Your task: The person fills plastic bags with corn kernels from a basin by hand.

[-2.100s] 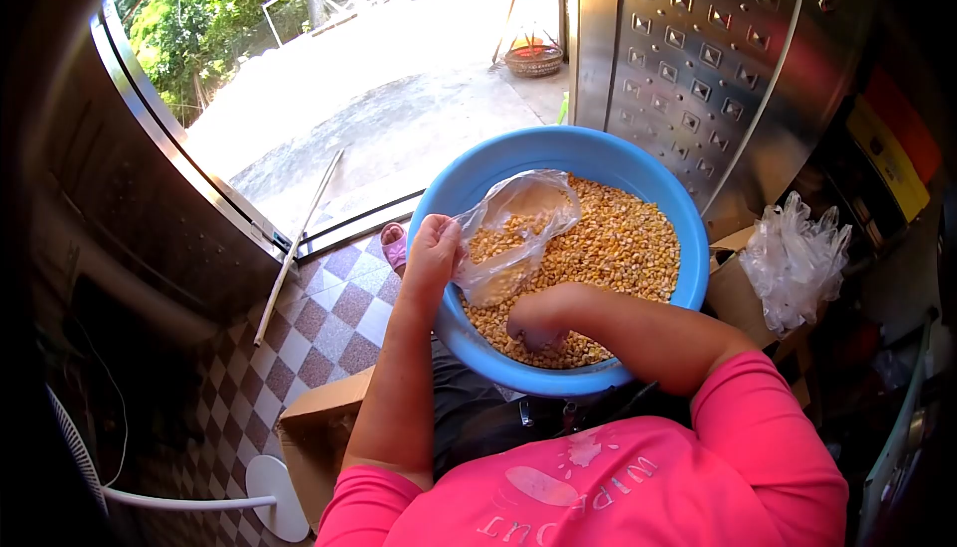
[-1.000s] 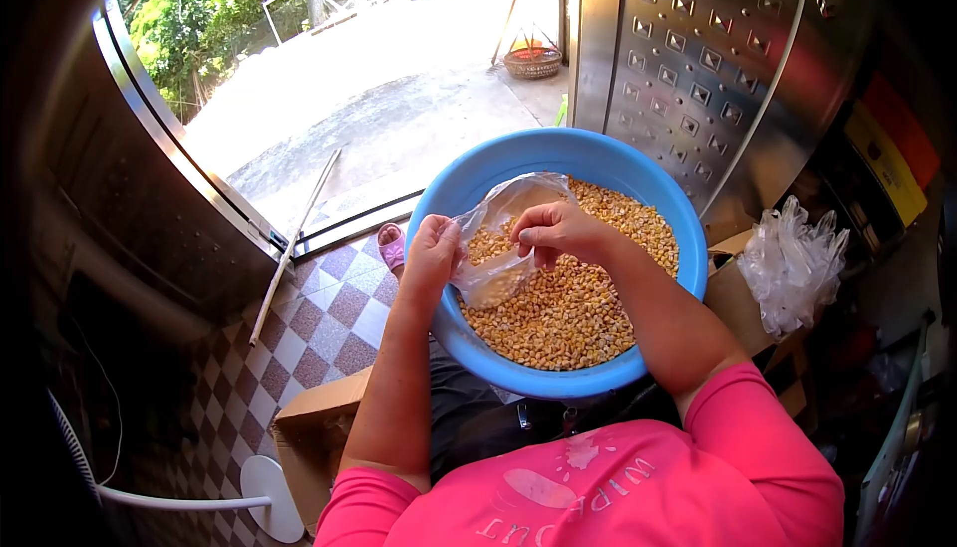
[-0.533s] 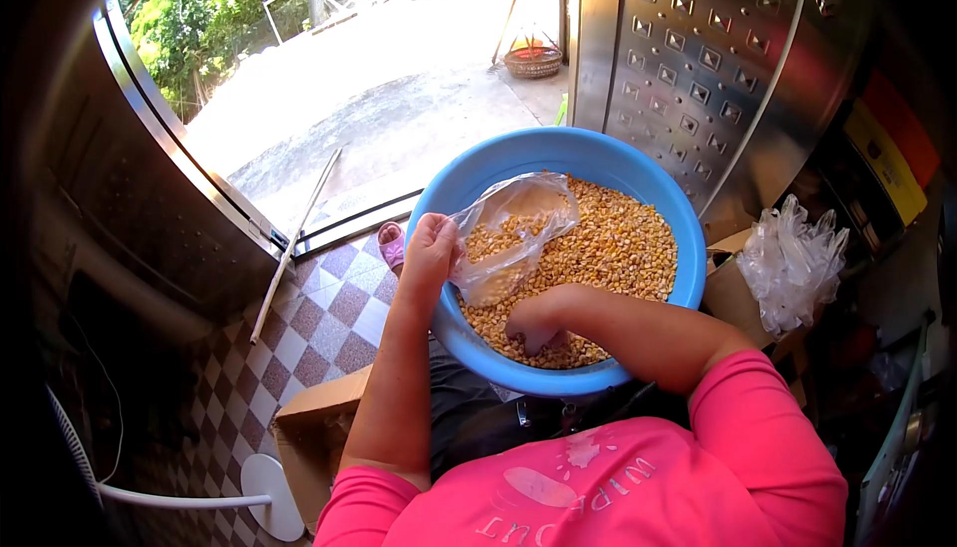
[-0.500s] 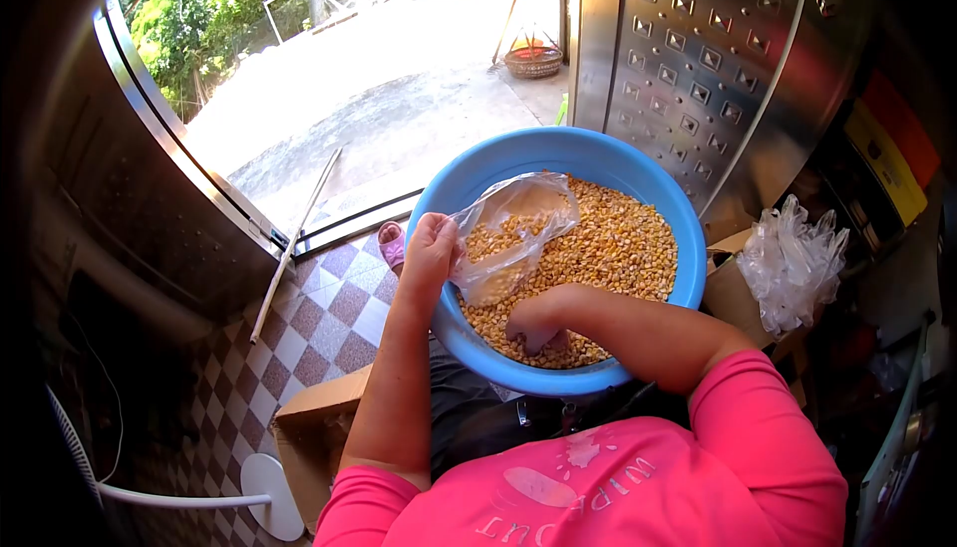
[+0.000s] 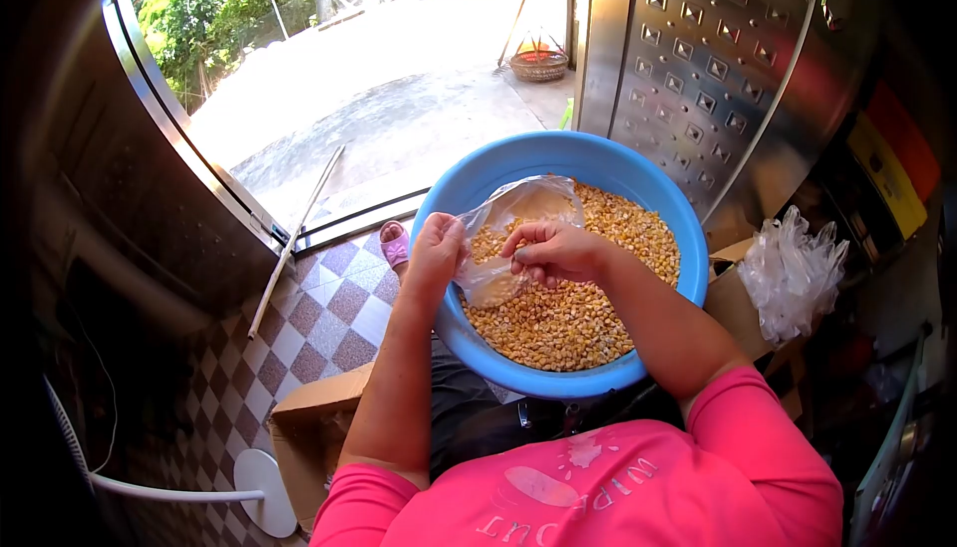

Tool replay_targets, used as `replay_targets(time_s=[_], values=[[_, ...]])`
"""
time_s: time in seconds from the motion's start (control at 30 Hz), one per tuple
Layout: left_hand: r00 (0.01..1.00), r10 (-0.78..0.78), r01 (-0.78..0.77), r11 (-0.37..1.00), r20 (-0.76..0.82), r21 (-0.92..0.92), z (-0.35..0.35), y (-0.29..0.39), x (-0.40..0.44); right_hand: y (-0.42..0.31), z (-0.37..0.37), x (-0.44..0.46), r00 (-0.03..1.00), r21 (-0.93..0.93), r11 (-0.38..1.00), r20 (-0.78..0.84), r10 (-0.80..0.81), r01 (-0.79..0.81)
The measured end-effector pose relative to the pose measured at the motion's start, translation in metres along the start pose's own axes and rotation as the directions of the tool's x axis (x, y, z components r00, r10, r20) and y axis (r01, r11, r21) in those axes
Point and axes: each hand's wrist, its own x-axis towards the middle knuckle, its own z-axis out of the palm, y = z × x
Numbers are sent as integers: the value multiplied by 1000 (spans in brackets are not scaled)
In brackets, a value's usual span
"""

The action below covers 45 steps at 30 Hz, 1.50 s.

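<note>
My left hand [image 5: 436,246] is closed on the edge of a clear plastic bag [image 5: 490,286], which lies over the left part of the corn. Loose yellow corn kernels [image 5: 563,330] fill the bottom of a large blue basin [image 5: 688,233] in front of my lap. My right hand [image 5: 566,252] hovers over the kernels at the right side of the bag, palm side partly turned up. Its fingers are curled toward the thumb, and whatever they may hold is hidden.
A bundle of clear plastic bags [image 5: 793,273] lies at right on a cardboard box [image 5: 733,308]. Another open carton [image 5: 314,403] stands by my left forearm. A white stick [image 5: 299,238] leans near the doorway; a wicker basket [image 5: 538,66] sits outside.
My right hand has come up out of the kernels and moved forward to the side of the bag. My left hand keeps its hold on the bag in nearly the same place.
</note>
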Motion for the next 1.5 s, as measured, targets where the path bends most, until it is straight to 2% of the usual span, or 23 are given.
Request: replay_targets(time_s=[0.03,0.07,0.13,0.17,0.3,0.37,0.4,0.47,0.6,0.67,0.7,0.73,0.8,0.83,0.9,1.03,1.1,1.2,1.3,1.37,1.4,1.47,1.5], values=[[1000,0,0,1000,-3,0,0,-1,0,-1,-5,3,997,109,991,19,-76,73],[1000,9,-9,1000,-1,-1,-1,-2,1,2,-6,6,997,109,991,21,-75,72],[1000,16,-16,1000,2,-2,0,-2,2,3,-5,10,966,205,957,-204,-161,203],[1000,19,-19,1000,4,6,0,-1,1,8,-12,15,971,228,949,-146,-190,220],[1000,15,-14,1000,8,-11,0,-1,2,12,-8,19,960,217,941,-169,-225,259],[1000,19,-19,1000,7,-21,0,-3,3,8,-3,17,958,87,962,-149,-244,259],[1000,24,-24,999,5,-31,0,-3,3,7,-2,17,958,88,962,-149,-245,259],[1000,21,-20,999,13,-30,0,-3,3,6,-2,16,935,-130,943,-149,-323,305],[1000,13,-13,1000,20,4,0,-1,1,-5,-6,3,929,-170,941,-186,-321,291],[1000,12,-12,1000,18,0,0,0,1,-17,-5,-9,994,-246,964,60,-88,100],[1000,11,-11,1000,18,-3,0,0,1,-18,2,-15,994,-324,944,106,-37,69],[1000,11,-11,1000,17,-3,0,0,0,-14,6,-13,994,-324,944,106,-37,70],[1000,-13,13,1000,16,7,-1,0,-1,-4,15,-6,971,-641,762,109,211,-94],[1000,-14,14,1000,16,9,-1,0,0,6,17,0,971,-639,763,110,210,-93],[1000,-7,7,1000,8,11,-1,-3,1,26,19,11,984,-956,281,-40,176,-89],[999,25,-24,1000,-35,14,1,-5,3,31,34,10,958,-942,299,-68,278,-153],[1000,18,-18,1000,-16,4,-1,-7,3,32,45,8,931,-957,263,-17,365,-121],[1000,26,-26,1000,-1,9,-1,-4,1,49,47,14,916,-976,212,46,398,-43],[999,35,-35,999,-3,-10,0,-4,2,52,45,14,913,-960,281,127,389,14],[999,41,-41,999,-12,-14,0,-6,3,33,52,7,857,-952,296,93,506,-71],[999,46,-46,999,-21,-17,0,-8,4,29,50,8,857,-953,294,92,508,-72],[999,52,-52,999,-16,-12,-1,-10,5,21,42,6,871,-892,442,139,472,-98],[998,58,-58,998,-10,-4,-2,-10,5,14,38,4,870,-893,439,138,474,-97]])
